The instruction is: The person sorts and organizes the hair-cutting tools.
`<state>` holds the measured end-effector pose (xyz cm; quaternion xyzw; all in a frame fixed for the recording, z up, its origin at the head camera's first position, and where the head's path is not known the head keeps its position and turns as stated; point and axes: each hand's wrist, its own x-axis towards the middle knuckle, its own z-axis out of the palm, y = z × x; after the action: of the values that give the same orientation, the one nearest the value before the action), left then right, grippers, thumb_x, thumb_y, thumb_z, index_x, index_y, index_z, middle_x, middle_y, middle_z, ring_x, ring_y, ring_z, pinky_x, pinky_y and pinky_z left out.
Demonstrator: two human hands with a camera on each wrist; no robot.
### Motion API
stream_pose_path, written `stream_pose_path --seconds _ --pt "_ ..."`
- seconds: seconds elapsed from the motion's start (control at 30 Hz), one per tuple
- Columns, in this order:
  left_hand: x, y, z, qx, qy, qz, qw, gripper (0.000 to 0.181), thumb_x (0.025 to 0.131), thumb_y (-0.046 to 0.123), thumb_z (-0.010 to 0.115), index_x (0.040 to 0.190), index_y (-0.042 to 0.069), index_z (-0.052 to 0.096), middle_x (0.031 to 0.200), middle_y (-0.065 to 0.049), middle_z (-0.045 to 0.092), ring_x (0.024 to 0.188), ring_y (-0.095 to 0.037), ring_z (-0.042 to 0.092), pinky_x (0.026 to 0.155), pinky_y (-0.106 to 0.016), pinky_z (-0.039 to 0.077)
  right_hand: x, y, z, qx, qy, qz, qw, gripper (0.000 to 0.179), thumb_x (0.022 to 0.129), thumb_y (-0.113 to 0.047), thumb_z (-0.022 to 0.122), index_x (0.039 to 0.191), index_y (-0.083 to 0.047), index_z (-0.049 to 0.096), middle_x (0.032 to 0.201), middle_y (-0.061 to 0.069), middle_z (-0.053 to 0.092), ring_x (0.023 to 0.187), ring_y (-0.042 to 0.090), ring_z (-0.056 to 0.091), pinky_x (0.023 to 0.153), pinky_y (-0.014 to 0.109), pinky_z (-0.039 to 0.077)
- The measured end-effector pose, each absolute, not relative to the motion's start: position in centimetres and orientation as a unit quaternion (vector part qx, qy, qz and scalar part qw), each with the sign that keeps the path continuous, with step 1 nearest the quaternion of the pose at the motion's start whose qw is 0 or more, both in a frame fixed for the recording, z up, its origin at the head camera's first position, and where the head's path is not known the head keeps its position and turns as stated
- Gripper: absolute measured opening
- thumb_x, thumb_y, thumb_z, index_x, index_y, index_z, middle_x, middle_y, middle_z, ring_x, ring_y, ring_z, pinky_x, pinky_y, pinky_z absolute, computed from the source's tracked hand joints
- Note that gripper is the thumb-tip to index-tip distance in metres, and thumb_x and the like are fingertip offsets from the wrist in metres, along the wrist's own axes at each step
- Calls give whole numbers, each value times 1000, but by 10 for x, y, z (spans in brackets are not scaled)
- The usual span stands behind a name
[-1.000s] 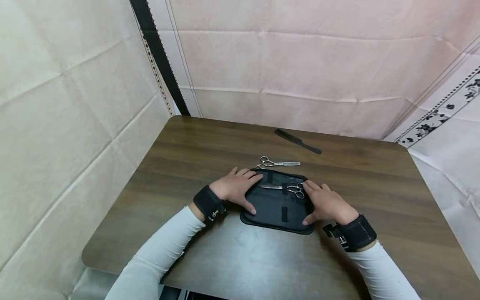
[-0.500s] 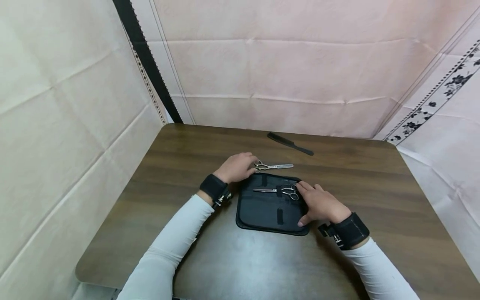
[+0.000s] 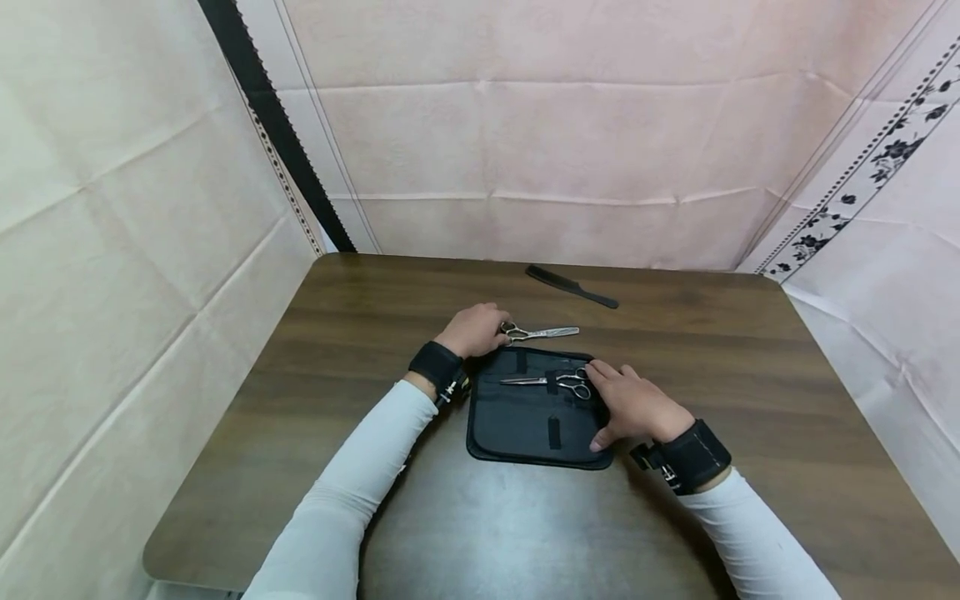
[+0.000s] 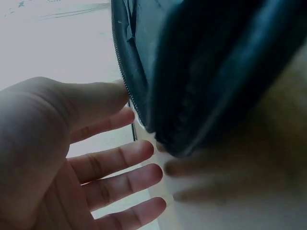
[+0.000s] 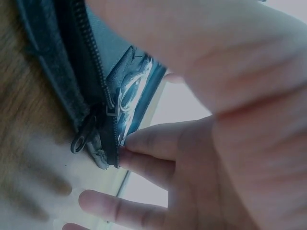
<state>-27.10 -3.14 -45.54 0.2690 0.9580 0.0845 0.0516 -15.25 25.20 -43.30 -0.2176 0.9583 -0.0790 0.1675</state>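
A black zip case [image 3: 517, 425] lies spread on the table, with silver scissors [image 3: 525, 381] under a strap inside it. My left hand [image 3: 474, 332] is just beyond the case's far left corner, fingertips at the finger loops of silver thinning scissors [image 3: 551, 332]. In the left wrist view its fingers [image 4: 120, 182] extend loosely; whether they touch the loops is hidden. My right hand [image 3: 633, 404] rests along the case's right edge, thumb toward the near side. Its fingertips touch the case corner by a zip pull [image 5: 82, 136] in the right wrist view.
A black comb [image 3: 570, 286] lies toward the back of the brown wooden table [image 3: 360, 292]. Pale creased cloth [image 3: 585, 142] hangs behind the table and at both sides.
My left hand has left the case's left edge and moved up to the thinning scissors' loops. My right hand has stayed on the case. The head view has shifted slightly.
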Motion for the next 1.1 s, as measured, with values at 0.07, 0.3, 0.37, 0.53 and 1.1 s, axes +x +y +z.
stream_pose_path --seconds 0.07,0.3,0.37,0.53,1.1 --pt "-273 -28 -454 268 959 70 58 39 105 32 64 140 16 66 132 -8 65 118 -24 64 97 -41 55 -153 252 -433 -217 958 -79 168 127 64 -49 98 161 1 32 167 23 31 135 45 44 106 62 46" --pt "-280 -23 -454 260 962 39 76 39 103 34 66 139 18 67 131 -8 63 116 -25 63 94 -41 56 -154 251 -433 -221 957 -77 173 126 65 -49 97 160 1 32 167 23 31 134 44 44 105 63 46" --pt "-281 -21 -454 258 963 38 75 38 102 34 67 138 19 68 129 -8 63 115 -25 63 93 -41 56 -154 251 -433 -222 956 -76 174 126 65 -49 97 160 2 32 167 23 30 134 44 44 105 63 46" --pt "-282 -19 -453 256 964 36 69 35 102 31 68 135 19 69 127 -7 64 113 -24 63 92 -40 56 -154 251 -433 -219 957 -75 175 126 65 -49 97 161 1 32 168 23 30 134 43 44 105 63 46" --pt "-281 -13 -454 249 967 19 48 22 101 25 69 121 16 71 118 -5 67 110 -24 64 90 -40 56 -154 251 -431 -215 958 -72 176 127 65 -50 97 161 0 31 168 22 30 134 44 44 105 62 46"
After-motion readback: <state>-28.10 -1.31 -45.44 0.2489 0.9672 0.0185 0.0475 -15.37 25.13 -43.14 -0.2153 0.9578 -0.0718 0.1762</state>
